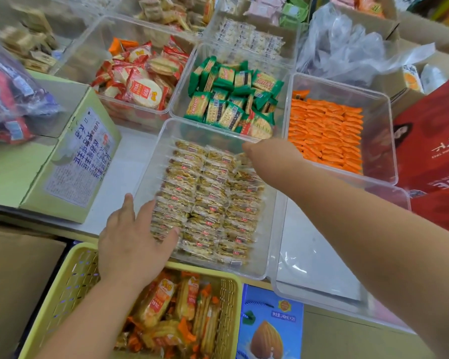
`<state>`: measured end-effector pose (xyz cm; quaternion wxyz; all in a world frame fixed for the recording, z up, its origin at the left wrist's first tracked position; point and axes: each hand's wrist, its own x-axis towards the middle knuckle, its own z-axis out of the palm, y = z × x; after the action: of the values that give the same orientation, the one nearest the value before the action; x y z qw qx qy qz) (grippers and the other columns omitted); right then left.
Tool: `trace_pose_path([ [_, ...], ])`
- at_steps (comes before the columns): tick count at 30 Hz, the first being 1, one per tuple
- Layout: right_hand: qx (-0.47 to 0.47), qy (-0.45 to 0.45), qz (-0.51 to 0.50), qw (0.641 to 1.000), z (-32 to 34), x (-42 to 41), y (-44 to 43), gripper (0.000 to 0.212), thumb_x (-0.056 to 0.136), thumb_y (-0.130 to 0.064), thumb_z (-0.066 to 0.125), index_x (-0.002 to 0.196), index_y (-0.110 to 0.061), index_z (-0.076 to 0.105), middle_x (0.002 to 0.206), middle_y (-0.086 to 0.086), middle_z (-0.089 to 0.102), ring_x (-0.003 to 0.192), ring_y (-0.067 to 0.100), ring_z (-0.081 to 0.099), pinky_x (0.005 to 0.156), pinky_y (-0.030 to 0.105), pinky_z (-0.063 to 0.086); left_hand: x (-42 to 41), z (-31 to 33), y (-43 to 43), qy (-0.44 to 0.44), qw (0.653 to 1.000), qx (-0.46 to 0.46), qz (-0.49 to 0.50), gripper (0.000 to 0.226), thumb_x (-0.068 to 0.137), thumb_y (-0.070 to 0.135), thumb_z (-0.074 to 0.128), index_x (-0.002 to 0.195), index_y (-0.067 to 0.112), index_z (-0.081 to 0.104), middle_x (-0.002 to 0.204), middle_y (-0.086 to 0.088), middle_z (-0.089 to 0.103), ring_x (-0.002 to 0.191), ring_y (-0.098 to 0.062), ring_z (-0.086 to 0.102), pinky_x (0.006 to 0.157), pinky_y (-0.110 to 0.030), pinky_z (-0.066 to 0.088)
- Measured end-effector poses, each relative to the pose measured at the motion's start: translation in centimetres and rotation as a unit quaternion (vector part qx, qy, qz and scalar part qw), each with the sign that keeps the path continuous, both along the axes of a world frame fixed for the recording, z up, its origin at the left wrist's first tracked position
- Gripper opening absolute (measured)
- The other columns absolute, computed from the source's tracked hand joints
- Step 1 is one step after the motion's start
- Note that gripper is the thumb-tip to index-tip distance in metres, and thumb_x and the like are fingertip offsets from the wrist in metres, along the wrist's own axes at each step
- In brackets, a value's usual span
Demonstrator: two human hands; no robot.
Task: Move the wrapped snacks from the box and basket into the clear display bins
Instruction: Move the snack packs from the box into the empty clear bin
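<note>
A clear bin [151,156] in the middle holds neat rows of brown snacks in clear wrappers [208,198]. My left hand [130,242] lies flat with fingers spread over the bin's near-left wall, its fingertips touching the snacks. My right hand [267,151] reaches down into the bin's far-right corner; its fingers are hidden behind the wrist. Below the bin stands a yellow basket [70,281] with red-and-orange wrapped rice crackers [163,307]. A pale green cardboard box [75,156] sits to the left.
Behind are bins of red-wrapped rice crackers [138,81], green-wrapped crackers [231,99] and orange packets [324,133]. An empty clear bin [309,268] lies at the right, a blue almond-drink carton [270,327] below it, and a red box [438,130] at the far right.
</note>
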<state>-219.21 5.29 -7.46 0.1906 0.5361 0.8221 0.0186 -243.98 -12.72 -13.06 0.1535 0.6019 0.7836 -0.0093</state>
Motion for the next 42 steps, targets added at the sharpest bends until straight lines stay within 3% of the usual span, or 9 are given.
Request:
trace_pose_path([
  [5,-0.043,-0.007,-0.029,0.999,-1.9,-2.0,1.6,0.047,0.090,0.008,0.046,0.131,-0.014,0.048,0.075,0.005,0.047,0.061,0.024,0.046,0.052,0.040,0.050,0.0,-0.1,0.1,-0.004,1.000,0.008,-0.001,0.080,0.086,0.073,0.053,0.151,0.028,0.046,0.166,-0.015,0.028,0.142,-0.040,0.037,0.110,-0.054,0.039],
  [11,-0.047,0.023,-0.079,0.996,-4.4,-0.1,2.1,0.038,0.089,0.005,0.051,0.124,-0.011,0.047,0.073,0.002,0.046,0.068,0.025,0.055,0.052,0.038,0.047,-0.2,-0.3,0.2,-0.003,1.000,0.011,-0.001,0.081,0.083,0.076,0.041,0.147,0.027,0.051,0.164,-0.016,0.032,0.140,-0.041,0.039,0.107,-0.055,0.042],
  [16,-0.015,0.038,-0.096,0.995,-6.0,0.8,0.9,0.041,0.078,0.007,0.054,0.107,-0.017,0.037,0.073,0.005,0.055,0.060,0.022,0.049,0.041,0.032,0.027,-0.2,-0.3,0.3,-0.005,1.000,0.011,0.004,0.087,0.079,0.078,0.031,0.145,0.027,0.053,0.163,-0.016,0.035,0.140,-0.040,0.039,0.107,-0.055,0.042],
  [18,0.016,0.060,-0.092,0.994,-6.1,0.6,0.4,0.029,0.085,-0.004,0.057,0.102,-0.018,0.038,0.090,0.006,0.061,0.076,0.026,0.054,0.052,0.033,0.033,-0.2,-0.4,0.3,-0.008,1.000,0.014,0.005,0.086,0.079,0.078,0.032,0.144,0.026,0.054,0.162,-0.017,0.036,0.139,-0.041,0.040,0.106,-0.055,0.043],
  [20,0.050,0.093,-0.093,0.990,-6.3,0.4,-0.4,0.019,0.097,-0.029,0.052,0.111,-0.018,0.047,0.115,0.008,0.061,0.106,0.032,0.055,0.079,0.042,0.047,-0.1,-0.5,0.3,-0.011,1.000,0.019,0.008,0.086,0.079,0.077,0.032,0.143,0.025,0.055,0.160,-0.018,0.038,0.137,-0.041,0.042,0.105,-0.055,0.044],
  [23,0.024,0.085,-0.117,0.989,-6.8,-0.1,-2.7,0.069,0.100,-0.062,0.034,0.148,-0.013,0.036,0.154,0.016,0.039,0.144,0.038,0.033,0.116,0.052,0.031,-0.1,-0.6,0.3,-0.013,1.000,0.022,0.010,0.087,0.079,0.076,0.032,0.146,0.025,0.051,0.160,-0.018,0.039,0.136,-0.041,0.043,0.105,-0.055,0.044],
  [26,-0.049,0.082,-0.162,0.982,-7.8,-0.5,-4.4,0.097,0.095,-0.076,0.014,0.161,-0.007,0.001,0.168,0.022,-0.001,0.155,0.039,-0.001,0.125,0.051,0.008,-0.1,-0.7,0.3,-0.010,1.000,0.025,0.012,0.088,0.079,0.076,0.032,0.149,0.025,0.047,0.160,-0.018,0.039,0.137,-0.041,0.042,0.105,-0.056,0.043],
  [34,-0.100,0.134,-0.261,0.951,-10.9,-2.4,-4.1,0.107,0.085,-0.086,-0.002,0.159,-0.011,-0.015,0.164,0.020,-0.025,0.152,0.036,-0.022,0.120,0.049,-0.015,0.1,-0.7,0.3,0.000,1.000,0.019,0.012,0.089,0.078,0.076,0.032,0.151,0.028,0.045,0.161,-0.016,0.037,0.137,-0.040,0.042,0.106,-0.054,0.043],
  [42,-0.086,0.110,-0.237,0.961,-12.2,-2.1,-4.0,0.110,0.081,-0.089,-0.004,0.159,-0.012,-0.015,0.164,0.019,-0.025,0.153,0.034,-0.023,0.123,0.051,-0.013,0.1,-1.0,0.3,0.001,0.999,0.033,0.011,0.087,0.078,0.074,0.035,0.149,0.024,0.048,0.157,-0.021,0.041,0.134,-0.043,0.044,0.104,-0.057,0.044],
])
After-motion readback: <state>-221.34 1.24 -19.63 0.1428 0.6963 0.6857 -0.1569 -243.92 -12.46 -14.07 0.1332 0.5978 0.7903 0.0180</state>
